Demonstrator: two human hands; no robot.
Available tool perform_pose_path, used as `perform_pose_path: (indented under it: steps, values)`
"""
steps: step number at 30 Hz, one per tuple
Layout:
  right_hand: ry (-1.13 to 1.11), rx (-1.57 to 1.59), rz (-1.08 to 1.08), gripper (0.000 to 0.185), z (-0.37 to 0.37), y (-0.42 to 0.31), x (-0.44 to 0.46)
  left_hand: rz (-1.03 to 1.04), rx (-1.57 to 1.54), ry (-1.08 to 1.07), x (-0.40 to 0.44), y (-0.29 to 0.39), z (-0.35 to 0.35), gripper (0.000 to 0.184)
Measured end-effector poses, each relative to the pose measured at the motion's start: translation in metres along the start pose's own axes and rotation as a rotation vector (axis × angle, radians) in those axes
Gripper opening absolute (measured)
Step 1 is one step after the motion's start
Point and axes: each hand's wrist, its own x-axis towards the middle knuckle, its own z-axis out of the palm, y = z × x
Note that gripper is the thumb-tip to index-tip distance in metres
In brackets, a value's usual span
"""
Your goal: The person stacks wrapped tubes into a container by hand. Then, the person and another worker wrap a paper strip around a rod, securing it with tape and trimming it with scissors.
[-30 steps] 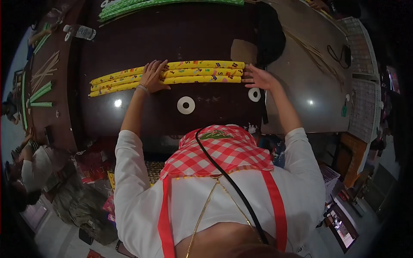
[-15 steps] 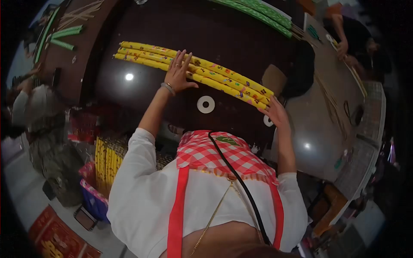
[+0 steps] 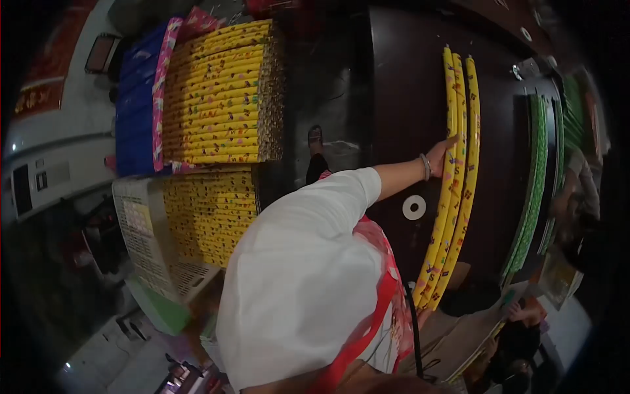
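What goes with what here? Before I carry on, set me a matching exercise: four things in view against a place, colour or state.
1. Left hand
2. Ring
3. Bin
4. Green tubes

A. White, flat on the table
B. Past the yellow tubes, toward the table's far side
C. Touching the yellow tubes
D. Blue, off the table

Pairs: 1-C, 2-A, 3-D, 4-B
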Motion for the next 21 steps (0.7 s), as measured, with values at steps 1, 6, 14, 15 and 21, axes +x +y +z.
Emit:
perform_pose_path:
  steps: [1, 6, 14, 15, 21]
  values:
    - [-0.058, 0.023, 0.042, 0.051, 0.000, -0.016, -0.010, -0.017, -0.050, -0.036, -0.010, 0.002, 0.008, 0.054]
    - [-0.090, -0.100, 0.157, 0.051, 0.040, -0.018, 0.011, 0.093, -0.092, -0.222, -0.085, 0.028, 0.038, 0.052]
    - [0.212, -1.673, 0.233, 0.048, 0.084, 0.092, 0.180, 0.753, 0.140, -0.049, -0.244, 0.182, 0.034, 0.064]
    - [0.225, -1.719, 0.306, 0.048, 0.078, 0.120, 0.209, 0.734, 0.111, -0.035, -0.262, 0.204, 0.020, 0.066]
    - [0.182, -1.941, 0.591, 0.044, 0.011, 0.295, 0.354, 1.085, 0.129, 0.607, -0.336, 0.348, -0.071, 0.057]
